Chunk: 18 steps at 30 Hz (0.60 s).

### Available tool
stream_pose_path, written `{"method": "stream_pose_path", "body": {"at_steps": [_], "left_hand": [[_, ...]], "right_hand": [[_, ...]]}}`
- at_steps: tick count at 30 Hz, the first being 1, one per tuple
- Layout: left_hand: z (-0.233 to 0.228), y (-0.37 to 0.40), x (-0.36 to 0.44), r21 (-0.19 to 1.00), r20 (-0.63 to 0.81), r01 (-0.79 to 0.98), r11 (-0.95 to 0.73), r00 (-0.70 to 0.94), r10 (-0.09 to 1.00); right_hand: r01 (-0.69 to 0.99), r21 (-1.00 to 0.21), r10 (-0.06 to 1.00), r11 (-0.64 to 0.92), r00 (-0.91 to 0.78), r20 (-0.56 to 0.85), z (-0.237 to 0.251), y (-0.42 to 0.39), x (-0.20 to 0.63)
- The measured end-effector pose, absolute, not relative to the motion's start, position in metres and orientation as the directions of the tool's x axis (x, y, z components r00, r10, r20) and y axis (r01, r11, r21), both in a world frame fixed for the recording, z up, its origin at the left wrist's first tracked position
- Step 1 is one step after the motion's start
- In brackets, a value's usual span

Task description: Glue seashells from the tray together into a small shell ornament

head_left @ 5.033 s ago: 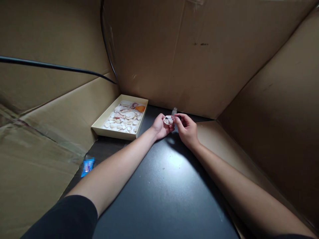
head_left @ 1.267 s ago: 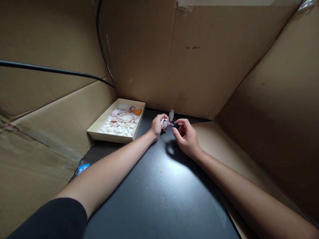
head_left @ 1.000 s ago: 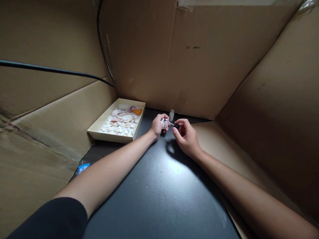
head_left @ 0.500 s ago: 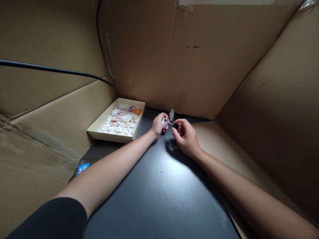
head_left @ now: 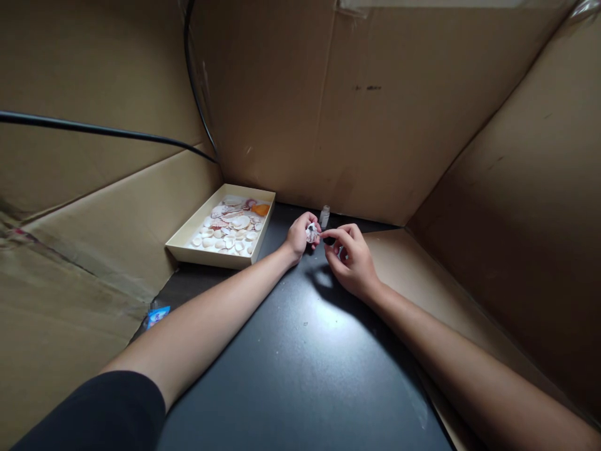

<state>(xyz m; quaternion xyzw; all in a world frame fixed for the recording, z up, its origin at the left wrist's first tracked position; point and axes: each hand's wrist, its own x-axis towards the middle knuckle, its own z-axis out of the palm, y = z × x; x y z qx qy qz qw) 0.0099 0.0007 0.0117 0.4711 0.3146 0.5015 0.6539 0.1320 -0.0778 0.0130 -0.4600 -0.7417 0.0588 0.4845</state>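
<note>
Pinched in the curled fingers of my left hand (head_left: 298, 237) is a small ribbed seashell (head_left: 312, 233), whitish with dark markings. My right hand (head_left: 352, 255) is just to the right of it. Its index finger reaches out to the shell's edge and appears to touch it. Below that finger, the thumb and other fingers hold a black cap (head_left: 329, 241), mostly hidden by the hand. Just behind the hands a small clear bottle (head_left: 324, 217) stands upright and uncapped on the dark table (head_left: 282, 363).
Left of my hands lies a cream tray (head_left: 206, 257) of many shells, one of them orange. A blue packet (head_left: 158, 316) is by the left table edge. Cardboard walls (head_left: 282, 113) enclose the table, and a black cable (head_left: 94, 128) runs across the left side.
My right index finger has stretched out from the black cap to the shell. The pale thin stem that pointed from the cap toward the shell no longer shows. The shell has tilted slightly.
</note>
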Motion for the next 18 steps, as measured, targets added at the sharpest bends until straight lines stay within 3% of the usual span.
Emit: {"method": "stream_pose_path", "body": {"at_steps": [18], "left_hand": [[0.0076,0.0034,0.01,0.931,0.095,-0.364,0.015,0.281,0.955]], "right_hand": [[0.576,-0.534,0.715,0.619,-0.133,0.686,0.0138,-0.0808,0.1315]]}}
